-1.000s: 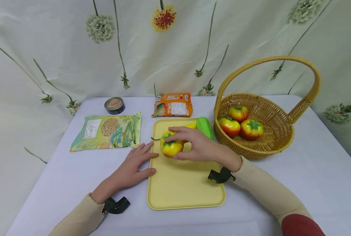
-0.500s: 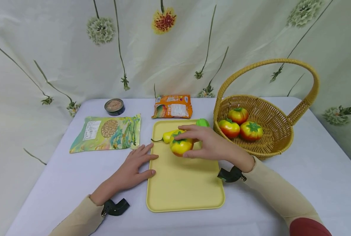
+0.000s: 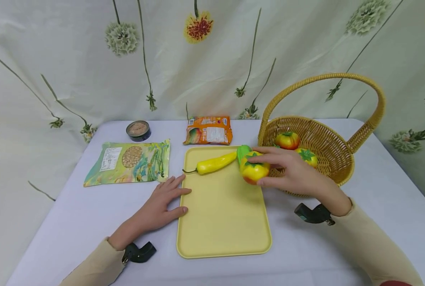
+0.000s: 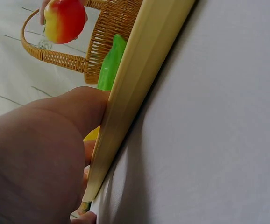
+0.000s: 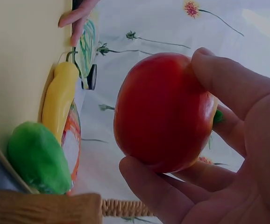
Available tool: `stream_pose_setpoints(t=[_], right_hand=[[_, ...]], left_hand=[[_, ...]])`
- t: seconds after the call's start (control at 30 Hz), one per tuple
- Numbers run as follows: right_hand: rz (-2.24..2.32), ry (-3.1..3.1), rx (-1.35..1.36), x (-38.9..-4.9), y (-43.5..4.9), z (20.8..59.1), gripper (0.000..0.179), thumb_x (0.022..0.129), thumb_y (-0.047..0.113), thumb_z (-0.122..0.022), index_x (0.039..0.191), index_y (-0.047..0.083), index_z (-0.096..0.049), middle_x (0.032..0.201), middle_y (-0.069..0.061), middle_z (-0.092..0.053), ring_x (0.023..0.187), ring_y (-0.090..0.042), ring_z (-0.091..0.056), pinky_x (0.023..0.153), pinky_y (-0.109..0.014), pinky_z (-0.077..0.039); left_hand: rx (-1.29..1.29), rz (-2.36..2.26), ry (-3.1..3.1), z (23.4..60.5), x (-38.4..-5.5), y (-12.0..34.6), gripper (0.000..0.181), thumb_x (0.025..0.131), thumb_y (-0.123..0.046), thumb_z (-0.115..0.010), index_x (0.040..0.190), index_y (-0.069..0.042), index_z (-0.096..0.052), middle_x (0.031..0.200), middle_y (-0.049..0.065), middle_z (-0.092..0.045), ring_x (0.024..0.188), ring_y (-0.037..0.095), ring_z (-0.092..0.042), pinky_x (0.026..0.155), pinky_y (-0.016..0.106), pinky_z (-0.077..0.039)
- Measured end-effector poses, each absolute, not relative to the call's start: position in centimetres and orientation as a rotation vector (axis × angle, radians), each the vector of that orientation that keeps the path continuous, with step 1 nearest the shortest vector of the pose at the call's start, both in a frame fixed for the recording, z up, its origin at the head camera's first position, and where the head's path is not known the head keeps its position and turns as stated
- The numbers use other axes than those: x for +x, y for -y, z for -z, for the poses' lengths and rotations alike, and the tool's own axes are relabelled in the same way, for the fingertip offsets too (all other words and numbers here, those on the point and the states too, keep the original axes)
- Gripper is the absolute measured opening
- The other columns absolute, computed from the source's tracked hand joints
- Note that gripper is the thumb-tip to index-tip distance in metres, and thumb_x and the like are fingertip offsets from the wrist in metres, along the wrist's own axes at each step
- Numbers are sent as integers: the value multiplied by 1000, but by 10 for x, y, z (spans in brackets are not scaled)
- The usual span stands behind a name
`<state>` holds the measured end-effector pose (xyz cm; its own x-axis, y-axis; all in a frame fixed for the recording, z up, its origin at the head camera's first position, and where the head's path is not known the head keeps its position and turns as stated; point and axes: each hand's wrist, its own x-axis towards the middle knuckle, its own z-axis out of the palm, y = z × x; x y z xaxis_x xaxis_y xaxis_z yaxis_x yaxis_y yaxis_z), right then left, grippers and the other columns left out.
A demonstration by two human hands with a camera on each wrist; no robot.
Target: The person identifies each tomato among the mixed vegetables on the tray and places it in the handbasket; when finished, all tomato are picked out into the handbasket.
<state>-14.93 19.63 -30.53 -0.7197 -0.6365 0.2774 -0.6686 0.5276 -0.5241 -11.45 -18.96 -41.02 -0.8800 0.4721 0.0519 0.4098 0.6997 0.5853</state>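
My right hand [image 3: 291,169] grips a red-and-yellow tomato [image 3: 255,169] with a green leafy top, thumb and fingers round its sides. In the head view it overlaps the tray's right edge and the basket's near side; the right wrist view shows the tomato's red underside [image 5: 160,112]. My left hand [image 3: 160,204] lies with spread fingers at the left rim of the yellow tray [image 3: 223,218]. On the tray's far part lie a yellow chili pepper [image 3: 216,163] and a smooth green vegetable [image 3: 244,151], partly hidden by the tomato.
A wicker basket [image 3: 335,159] with a tall handle stands at the right, holding more tomatoes [image 3: 287,140], partly hidden by my right hand. Behind the tray lies an orange snack packet [image 3: 208,130]. A patterned bag [image 3: 130,161] and a small round can [image 3: 138,130] are at the left.
My right hand has carried the tomato rightward from above the yellow chili pepper to the tray's right edge, near the basket. The chili pepper is now uncovered. My left hand has stayed at the rim.
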Motion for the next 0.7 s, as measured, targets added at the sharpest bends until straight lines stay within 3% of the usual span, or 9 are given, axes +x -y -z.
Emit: stream_pose_setpoints(t=[0.17, 0.37, 0.57, 0.7], right_hand=[[-868, 2654, 1063, -144, -224, 305, 51, 79, 14, -87, 127, 12, -72, 139, -18, -64, 125, -37, -65, 88, -42, -62], [-897, 2653, 926, -138, -252, 304, 50, 77, 8, -88, 124, 6, -72, 137, -25, -63, 114, -40, -68, 76, -24, -62], [-842, 2707, 806, -138, -269, 310, 47, 80, 12, -86, 125, 8, -72, 138, -25, -63, 117, -41, -65, 79, -20, -60], [-862, 2737, 756, -136, -275, 315, 46, 82, 13, -85, 125, 8, -72, 139, -27, -61, 119, -44, -64, 80, -9, -53]], left_hand=[[719, -927, -2791, 411, -115, 189, 49, 94, -33, -70, 138, -14, -63, 168, 13, -31, 156, 47, -19, 122, 71, -11], [713, -925, -2792, 411, -115, 189, 48, 95, -34, -69, 138, -15, -63, 168, 13, -31, 156, 48, -19, 122, 72, -11], [705, -921, -2796, 410, -113, 189, 47, 95, -34, -69, 138, -15, -64, 168, 14, -31, 156, 48, -19, 122, 72, -11], [694, -928, -2787, 410, -114, 189, 49, 94, -32, -70, 138, -14, -63, 168, 13, -30, 156, 47, -18, 123, 71, -10]])
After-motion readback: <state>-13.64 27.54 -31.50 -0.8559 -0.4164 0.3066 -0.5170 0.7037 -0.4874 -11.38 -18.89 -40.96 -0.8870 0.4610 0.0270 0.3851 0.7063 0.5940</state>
